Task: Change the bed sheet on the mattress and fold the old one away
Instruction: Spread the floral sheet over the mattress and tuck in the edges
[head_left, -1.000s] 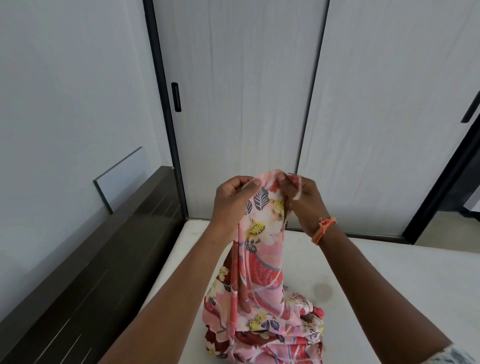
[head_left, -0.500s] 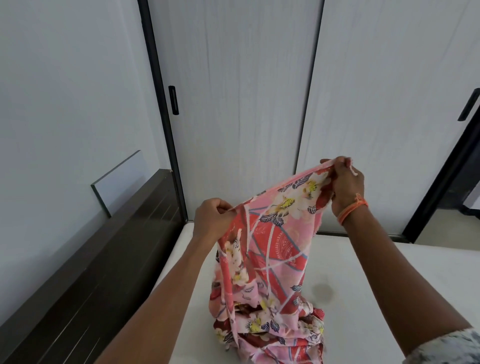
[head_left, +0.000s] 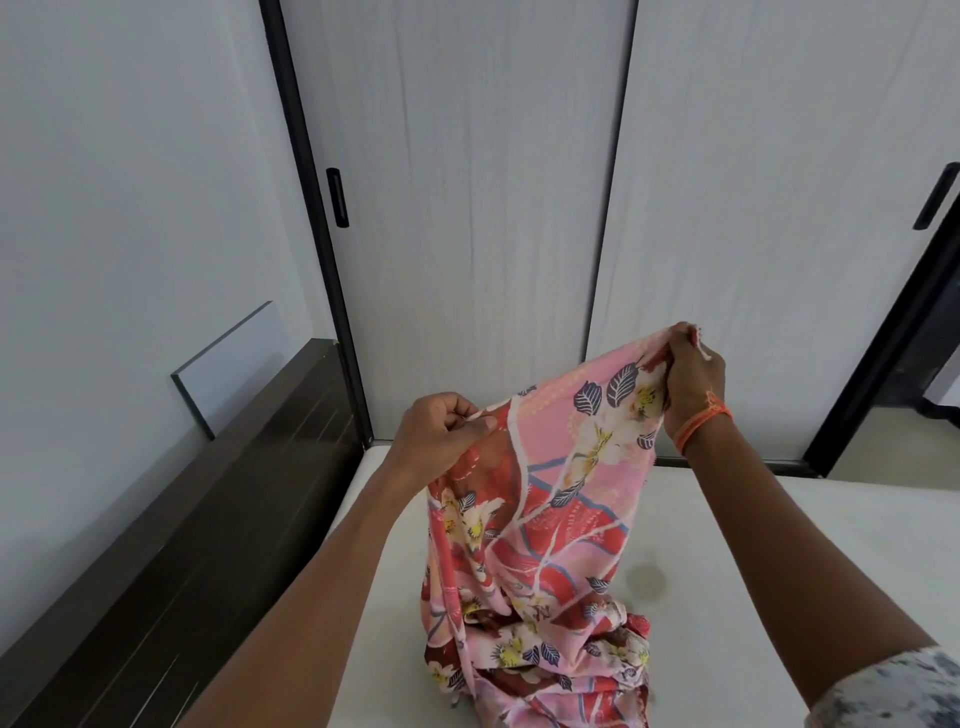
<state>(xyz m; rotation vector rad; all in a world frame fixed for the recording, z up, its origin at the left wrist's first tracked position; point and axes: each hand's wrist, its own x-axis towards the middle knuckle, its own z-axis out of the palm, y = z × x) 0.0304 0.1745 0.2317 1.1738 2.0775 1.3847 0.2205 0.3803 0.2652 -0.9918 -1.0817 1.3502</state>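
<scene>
Bare mattress (head_left: 779, 545), stain near centre. Floral sheet (head_left: 545, 519) lifted over it, lower part heaped at the near edge. Your left hand (head_left: 441, 436) pinches the edge low; right hand (head_left: 693, 374) pinches a corner, higher and farther right. Risk: thin grip slips as you stretch, corner drops, heap tangles.

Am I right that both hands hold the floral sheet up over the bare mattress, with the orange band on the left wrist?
Not quite. In the head view the orange band is on the right wrist. Both the left hand and right hand do grip the floral sheet above the bare mattress.
</scene>
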